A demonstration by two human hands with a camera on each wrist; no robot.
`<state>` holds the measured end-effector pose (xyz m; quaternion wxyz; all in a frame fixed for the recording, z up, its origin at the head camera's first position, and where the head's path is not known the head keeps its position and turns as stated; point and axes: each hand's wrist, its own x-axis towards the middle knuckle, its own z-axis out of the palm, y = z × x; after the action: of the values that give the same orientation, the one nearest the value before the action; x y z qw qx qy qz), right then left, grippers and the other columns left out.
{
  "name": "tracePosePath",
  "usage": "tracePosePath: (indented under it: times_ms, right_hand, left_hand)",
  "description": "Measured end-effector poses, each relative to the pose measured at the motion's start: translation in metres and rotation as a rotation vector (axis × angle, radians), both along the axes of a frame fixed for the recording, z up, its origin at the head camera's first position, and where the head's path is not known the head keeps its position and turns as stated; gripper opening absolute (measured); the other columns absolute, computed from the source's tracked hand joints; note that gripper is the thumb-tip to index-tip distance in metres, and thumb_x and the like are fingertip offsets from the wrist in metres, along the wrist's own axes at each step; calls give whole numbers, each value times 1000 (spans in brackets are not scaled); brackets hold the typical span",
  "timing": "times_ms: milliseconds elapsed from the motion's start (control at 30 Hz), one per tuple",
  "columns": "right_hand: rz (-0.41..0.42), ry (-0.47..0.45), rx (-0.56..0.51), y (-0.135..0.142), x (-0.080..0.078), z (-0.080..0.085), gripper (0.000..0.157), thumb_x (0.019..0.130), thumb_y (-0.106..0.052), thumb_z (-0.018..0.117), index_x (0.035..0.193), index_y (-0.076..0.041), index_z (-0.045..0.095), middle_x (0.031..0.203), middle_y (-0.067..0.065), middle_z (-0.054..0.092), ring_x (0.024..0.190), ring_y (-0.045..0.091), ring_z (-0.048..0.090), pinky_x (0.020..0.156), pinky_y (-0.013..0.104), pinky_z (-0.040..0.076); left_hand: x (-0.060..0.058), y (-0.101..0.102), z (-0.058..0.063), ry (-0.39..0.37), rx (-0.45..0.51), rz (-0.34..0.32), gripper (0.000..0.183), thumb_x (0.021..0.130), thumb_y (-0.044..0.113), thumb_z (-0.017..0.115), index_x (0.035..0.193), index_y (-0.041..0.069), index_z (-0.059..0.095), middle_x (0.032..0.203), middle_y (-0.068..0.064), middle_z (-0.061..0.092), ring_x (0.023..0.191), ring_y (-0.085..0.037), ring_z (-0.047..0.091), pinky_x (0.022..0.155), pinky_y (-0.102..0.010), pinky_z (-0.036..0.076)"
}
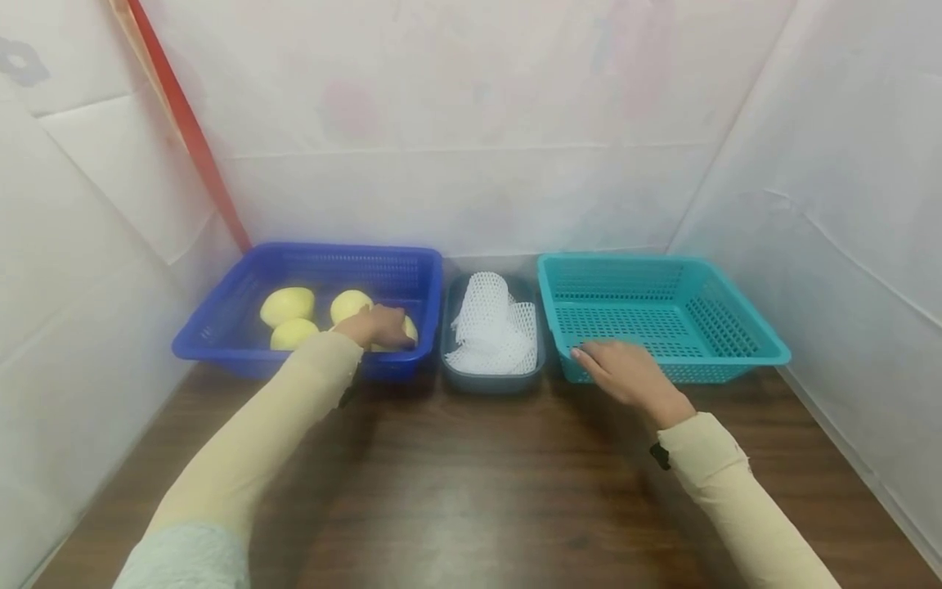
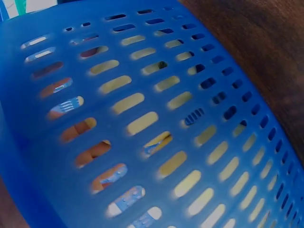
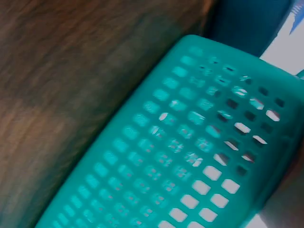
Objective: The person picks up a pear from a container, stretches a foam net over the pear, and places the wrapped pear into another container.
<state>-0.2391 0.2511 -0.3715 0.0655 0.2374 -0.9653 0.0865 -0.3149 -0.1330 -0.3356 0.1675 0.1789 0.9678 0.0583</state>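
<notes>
In the head view, my left hand (image 1: 386,325) reaches into the blue basket (image 1: 250,353) and grips a yellow round fruit (image 1: 410,330) near its front right corner. Parts of its fingers (image 2: 85,129) and of yellow fruit (image 2: 142,122) show through the basket's slots in the left wrist view. Several similar fruits (image 1: 287,307) lie to the left of that hand. My right hand (image 1: 625,372) is at the front left rim of the teal basket (image 1: 736,360), loosely bent, with no object seen in it. Its fingertips are partly hidden.
Between the two baskets stands a grey tub (image 1: 493,383) with white foam net sleeves (image 1: 489,323) in it. The brown wooden table (image 1: 456,491) stretches in front. White sheeting (image 1: 471,196) walls off the back and both sides, with a red strip (image 1: 191,131) at left.
</notes>
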Motion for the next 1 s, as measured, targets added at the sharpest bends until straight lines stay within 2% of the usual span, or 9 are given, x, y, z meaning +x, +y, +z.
tracePosePath:
  times_ms: [67, 133, 233, 333, 400, 533, 633, 800, 1000]
  right_hand:
    - [1, 44, 1, 1, -1, -1, 40, 101, -42, 39, 76, -17, 57, 62, -5, 49, 62, 16, 49, 59, 35, 43]
    - [5, 85, 2, 2, -2, -3, 41, 101, -42, 40, 69, -19, 52, 57, -6, 42, 57, 14, 43, 54, 32, 39]
    - [3, 118, 6, 3, -3, -6, 42, 100, -42, 41, 67, -19, 52, 55, -6, 41, 54, 14, 42, 52, 31, 37]
    - [-8, 125, 7, 3, -3, -8, 42, 100, -42, 41, 66, -20, 50, 54, -6, 40, 54, 14, 41, 51, 30, 36]
    - [-10, 126, 4, 2, -3, -9, 42, 100, -41, 41, 65, -19, 49, 54, -6, 39, 53, 14, 41, 51, 30, 35]
    - [-3, 131, -1, 1, -3, -9, 41, 100, -41, 42, 65, -19, 49, 54, -6, 39, 53, 14, 40, 50, 30, 35]
    - [1, 132, 0, 1, -3, -10, 41, 100, -40, 42, 66, -19, 49, 54, -6, 39, 53, 14, 40, 50, 30, 35]
    - [0, 121, 2, 2, -3, -10, 41, 100, -41, 40, 66, -19, 49, 55, -6, 40, 54, 14, 40, 51, 30, 35]
    - [-2, 73, 17, 3, -4, -7, 44, 102, -43, 36, 69, -19, 51, 56, -6, 41, 55, 14, 42, 54, 32, 38]
  left_hand:
    - [-1, -1, 0, 37, 5, -16, 38, 83, 33, 63, 96, -2, 58, 96, -16, 61, 96, -36, 56, 98, -53, 35]
    - [-1, -1, -1, 70, 14, -36, 33, 82, 32, 65, 89, 0, 57, 87, -12, 59, 85, -31, 55, 88, -47, 43]
    - [-2, -2, -2, 88, 38, -50, 42, 82, 30, 68, 103, -5, 59, 95, -17, 61, 85, -30, 55, 82, -44, 46]
    - [-2, -2, -4, 90, 61, -60, 61, 83, 28, 69, 122, -14, 50, 108, -24, 60, 92, -32, 55, 88, -45, 45]
    - [-2, -4, -5, 98, 87, -63, 71, 82, 27, 70, 129, -19, 42, 113, -27, 58, 96, -33, 55, 92, -46, 44]
    - [-1, -9, -7, 153, 163, -67, 72, 78, 23, 71, 128, -20, 40, 113, -29, 57, 102, -37, 54, 96, -48, 42]
    - [0, -12, -5, 206, 217, -74, 75, 77, 20, 71, 129, -22, 37, 119, -35, 52, 111, -45, 50, 99, -51, 38]
    - [4, -15, 8, 282, 288, -79, 82, 81, 19, 71, 134, -25, 25, 133, -43, 35, 124, -54, 35, 106, -55, 27]
    - [16, -17, 27, 339, 375, -51, 86, 82, 19, 73, 139, -20, 21, 139, -39, 32, 129, -52, 30, 108, -55, 23]
